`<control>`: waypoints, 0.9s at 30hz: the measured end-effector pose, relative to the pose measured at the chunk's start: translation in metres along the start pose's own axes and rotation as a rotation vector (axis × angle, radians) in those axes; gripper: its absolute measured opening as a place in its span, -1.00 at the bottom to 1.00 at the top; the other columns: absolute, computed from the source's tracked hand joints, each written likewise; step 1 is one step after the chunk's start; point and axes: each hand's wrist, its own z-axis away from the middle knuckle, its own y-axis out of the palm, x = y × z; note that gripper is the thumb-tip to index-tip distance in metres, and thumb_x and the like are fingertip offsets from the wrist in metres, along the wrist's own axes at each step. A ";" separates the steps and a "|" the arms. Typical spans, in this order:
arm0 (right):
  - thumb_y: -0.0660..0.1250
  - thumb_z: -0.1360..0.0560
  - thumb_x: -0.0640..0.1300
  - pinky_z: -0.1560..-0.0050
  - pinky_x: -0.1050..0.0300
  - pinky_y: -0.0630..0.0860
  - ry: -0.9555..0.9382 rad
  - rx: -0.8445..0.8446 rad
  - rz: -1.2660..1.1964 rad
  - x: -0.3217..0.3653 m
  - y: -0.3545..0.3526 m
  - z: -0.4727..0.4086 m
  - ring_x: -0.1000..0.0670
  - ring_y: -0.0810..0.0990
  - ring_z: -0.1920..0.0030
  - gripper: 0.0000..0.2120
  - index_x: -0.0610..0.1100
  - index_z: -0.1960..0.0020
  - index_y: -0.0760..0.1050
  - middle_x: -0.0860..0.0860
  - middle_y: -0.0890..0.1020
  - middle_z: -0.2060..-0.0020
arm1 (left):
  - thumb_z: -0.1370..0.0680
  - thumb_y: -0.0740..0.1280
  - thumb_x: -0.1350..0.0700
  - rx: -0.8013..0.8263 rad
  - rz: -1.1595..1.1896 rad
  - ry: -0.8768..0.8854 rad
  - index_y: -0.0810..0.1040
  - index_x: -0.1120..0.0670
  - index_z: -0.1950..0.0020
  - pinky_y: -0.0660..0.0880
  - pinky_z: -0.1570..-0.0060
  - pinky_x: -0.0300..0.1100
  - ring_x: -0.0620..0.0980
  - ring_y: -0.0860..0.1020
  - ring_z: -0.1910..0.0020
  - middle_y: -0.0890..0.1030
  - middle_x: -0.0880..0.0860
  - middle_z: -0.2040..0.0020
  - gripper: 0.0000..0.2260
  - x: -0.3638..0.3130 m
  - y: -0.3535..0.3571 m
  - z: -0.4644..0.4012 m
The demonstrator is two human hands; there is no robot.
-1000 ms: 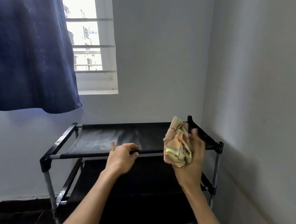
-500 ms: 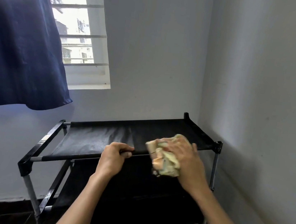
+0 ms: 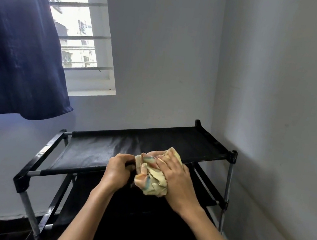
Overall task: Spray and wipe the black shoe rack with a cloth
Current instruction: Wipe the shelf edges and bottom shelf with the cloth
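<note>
Cloth (image 3: 151,176) bunched under right hand (image 3: 178,179).

Lighting: daylight only, entering through the barred window (image 3: 78,34) at upper left; the panes are overexposed, outside buildings washed pale. Navy curtain (image 3: 22,45) blocks part of the light and reads nearly black. Walls (image 3: 277,95) evenly grey-blue, dim, with a soft shadow along the corner. Black shoe rack (image 3: 99,152) shows a faint sheen on its top fabric; lower shelves sink into darkness without detail. Wide-angle bending at the edges: window frame and walls lean. Focus slightly soft overall.
</note>
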 end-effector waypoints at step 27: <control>0.36 -0.48 -0.27 -0.38 0.22 0.24 0.128 -0.149 -0.540 -0.096 -0.058 0.029 0.12 0.35 -0.36 -0.54 0.12 -0.27 0.38 0.03 0.44 -0.25 | -0.50 0.20 0.47 -0.029 0.029 -0.029 0.65 0.15 -0.04 0.37 -0.14 -0.31 -0.07 0.56 -0.09 0.65 0.06 -0.02 -0.66 -0.006 0.004 -0.001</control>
